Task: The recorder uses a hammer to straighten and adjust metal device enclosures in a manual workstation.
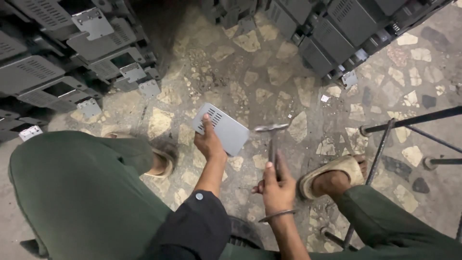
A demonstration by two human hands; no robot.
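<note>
My left hand (210,140) grips a grey sheet-metal cover (226,128) with vent slots, held flat just above the stone floor. My right hand (275,186) is closed around the handle of a metal hammer (272,135), whose head points up and sits just right of the cover. A metal bangle circles my right wrist. Both hands are between my knees, which are in green trousers.
Stacks of grey metal housings (57,72) fill the left, and another stack (337,33) stands at the upper right. My sandalled feet (332,175) rest on the patchwork stone floor (260,72). A dark metal rod frame (409,125) stands at the right.
</note>
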